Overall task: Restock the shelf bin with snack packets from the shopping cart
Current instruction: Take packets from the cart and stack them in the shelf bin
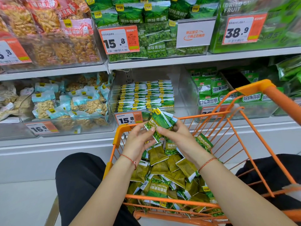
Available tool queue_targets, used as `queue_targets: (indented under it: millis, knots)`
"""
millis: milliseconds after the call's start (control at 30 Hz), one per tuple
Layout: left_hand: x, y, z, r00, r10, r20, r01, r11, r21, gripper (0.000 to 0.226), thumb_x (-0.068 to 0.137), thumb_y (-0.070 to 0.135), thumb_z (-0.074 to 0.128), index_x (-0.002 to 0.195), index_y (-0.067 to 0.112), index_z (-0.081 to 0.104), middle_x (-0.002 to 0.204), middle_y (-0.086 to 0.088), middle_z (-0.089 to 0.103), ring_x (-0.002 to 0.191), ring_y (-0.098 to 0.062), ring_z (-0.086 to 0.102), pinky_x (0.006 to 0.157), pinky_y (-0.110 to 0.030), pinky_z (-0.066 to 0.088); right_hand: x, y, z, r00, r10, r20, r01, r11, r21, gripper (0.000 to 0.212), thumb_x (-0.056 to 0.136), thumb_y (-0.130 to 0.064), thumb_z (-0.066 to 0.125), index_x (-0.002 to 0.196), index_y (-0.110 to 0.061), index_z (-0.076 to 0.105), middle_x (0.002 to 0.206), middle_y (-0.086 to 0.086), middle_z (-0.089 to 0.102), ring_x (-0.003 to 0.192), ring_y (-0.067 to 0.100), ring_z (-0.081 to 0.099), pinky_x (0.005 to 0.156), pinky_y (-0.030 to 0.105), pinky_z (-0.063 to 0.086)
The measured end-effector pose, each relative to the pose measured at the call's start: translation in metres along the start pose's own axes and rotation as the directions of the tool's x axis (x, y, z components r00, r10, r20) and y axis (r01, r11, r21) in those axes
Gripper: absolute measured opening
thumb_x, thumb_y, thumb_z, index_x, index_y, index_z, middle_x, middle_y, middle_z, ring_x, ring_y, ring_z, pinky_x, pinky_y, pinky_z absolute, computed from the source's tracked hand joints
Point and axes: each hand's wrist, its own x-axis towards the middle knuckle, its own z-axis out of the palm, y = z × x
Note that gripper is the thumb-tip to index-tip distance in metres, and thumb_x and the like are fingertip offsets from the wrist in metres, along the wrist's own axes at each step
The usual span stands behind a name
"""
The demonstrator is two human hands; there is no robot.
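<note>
Starting at the left, I see the clear rigid plastic shelf bin [112, 97] on the lower shelf, with flat green-and-white foil pea packets [146, 95] laid inside in tidy overlapping rows. They fill it to roughly mid-height by my reading, with open space above the stack and along its right side, so I judge the restocking well begun but not finished.

Below it, my left hand [138, 141] has its fingers curled loosely around the lower edge of a small fanned bundle of glossy green snack packets [160, 123], held just above the front rim of the cart and just below the bin's orange price tag [128, 118]. The packets look thin, crinkly and slippery, with crimped white ends and a clear window showing the peas; I expect them to slide against one another if I grip them loosely.

My right hand [175, 136] meets the same bundle from the other side, thumb and fingertips pinching it, so both hands share the bundle.

Further right and below, the orange wire shopping cart [254, 144] holds a deep loose heap of olive-and-green packets [171, 173], lying at all angles. By my estimate a lot is left to move, possibly more than the bin's free space takes.
</note>
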Motion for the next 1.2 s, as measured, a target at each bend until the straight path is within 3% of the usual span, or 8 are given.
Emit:
queue_targets:
  millis: [167, 267, 433, 633, 767, 933, 1000, 1200]
  knots:
    - [0.001, 0.001, -0.001, 0.995, 0.096, 0.018, -0.098, 0.97, 0.223, 0.042, 0.079, 0.002, 0.069, 0.105, 0.035, 0.063, 0.119, 0.002, 0.06, 0.11, -0.017, 0.058, 0.091, -0.032, 0.051, 0.003, 0.004, -0.004, 0.997, -0.01, -0.083, 0.006, 0.999, -0.042, 0.042, 0.076, -0.021, 0.078, 0.111, -0.024, 0.056, 0.105, -0.007, 0.069, 0.096, 0.004, 0.065, 0.081, 0.019, 0.051]
    - [-0.001, 0.003, 0.002, 0.992, 0.123, 0.043, -0.129, 0.966, 0.226, 0.044, 0.083, 0.007, 0.066, 0.121, 0.028, 0.059, 0.128, 0.008, 0.056, 0.124, -0.013, 0.049, 0.095, -0.027, 0.045, 0.003, 0.004, -0.004, 0.998, 0.004, -0.058, -0.009, 0.997, -0.078, 0.042, 0.076, -0.022, 0.079, 0.112, -0.022, 0.057, 0.103, -0.006, 0.07, 0.096, 0.007, 0.066, 0.076, 0.017, 0.05]
    - [-0.003, 0.001, 0.004, 0.985, 0.174, 0.006, -0.167, 0.933, 0.318, 0.046, 0.09, 0.022, 0.06, 0.135, 0.014, 0.051, 0.123, 0.011, 0.053, 0.121, -0.009, 0.048, 0.105, -0.031, 0.04, 0.003, 0.006, -0.002, 0.999, 0.014, -0.046, -0.019, 0.994, -0.106, 0.044, 0.074, -0.022, 0.08, 0.112, -0.018, 0.057, 0.101, -0.006, 0.07, 0.092, 0.005, 0.065, 0.075, 0.015, 0.049]
    - [-0.001, 0.002, 0.004, 0.992, 0.12, -0.037, -0.103, 0.949, 0.297, 0.036, 0.092, 0.019, 0.059, 0.127, 0.014, 0.057, 0.11, 0.013, 0.062, 0.101, -0.006, 0.058, 0.088, -0.025, 0.047, 0.005, 0.008, -0.003, 0.997, 0.014, -0.079, -0.024, 0.991, -0.131, 0.052, 0.068, -0.034, 0.083, 0.112, -0.021, 0.058, 0.104, -0.006, 0.07, 0.101, 0.012, 0.065, 0.089, 0.031, 0.05]
    - [-0.001, 0.0, 0.005, 0.99, 0.137, -0.03, -0.119, 0.934, 0.338, 0.027, 0.092, 0.02, 0.058, 0.119, 0.017, 0.064, 0.108, 0.008, 0.065, 0.097, -0.004, 0.058, 0.078, -0.019, 0.047, 0.001, 0.002, -0.002, 0.993, -0.021, -0.119, -0.001, 0.983, -0.183, 0.049, 0.074, -0.035, 0.078, 0.114, -0.019, 0.055, 0.102, -0.011, 0.063, 0.092, 0.0, 0.055, 0.069, 0.016, 0.042]
    - [0.0, -0.004, 0.005, 0.984, 0.176, -0.03, -0.147, 0.893, 0.424, 0.034, 0.094, 0.023, 0.055, 0.12, 0.003, 0.063, 0.121, -0.016, 0.062, 0.1, -0.02, 0.06, 0.068, -0.011, 0.045, -0.001, 0.0, -0.002, 0.993, -0.06, -0.101, 0.04, 0.981, -0.19, 0.04, 0.077, -0.024, 0.077, 0.11, -0.017, 0.056, 0.096, -0.01, 0.065, 0.076, -0.014, 0.057, 0.061, 0.005, 0.042]
    - [0.0, -0.003, 0.004, 0.986, 0.166, -0.007, -0.149, 0.899, 0.412, 0.031, 0.094, 0.022, 0.054, 0.116, 0.002, 0.064, 0.125, -0.019, 0.059, 0.108, -0.022, 0.058, 0.079, -0.015, 0.045, -0.002, -0.002, -0.002, 0.992, -0.083, -0.095, 0.064, 0.98, -0.186, 0.037, 0.078, -0.018, 0.077, 0.108, -0.014, 0.055, 0.094, -0.008, 0.065, 0.068, -0.019, 0.056, 0.057, 0.001, 0.04]
    - [-0.007, 0.005, 0.01, 0.992, 0.123, 0.001, -0.118, 0.948, 0.296, 0.044, 0.095, 0.018, 0.052, 0.138, 0.011, 0.045, 0.137, 0.005, 0.045, 0.132, -0.014, 0.04, 0.107, -0.031, 0.036, -0.003, -0.007, -0.002, 0.985, -0.148, -0.088, 0.123, 0.963, -0.238, 0.038, 0.073, -0.019, 0.08, 0.102, -0.019, 0.056, 0.096, -0.008, 0.068, 0.078, -0.01, 0.062, 0.063, 0.004, 0.043]
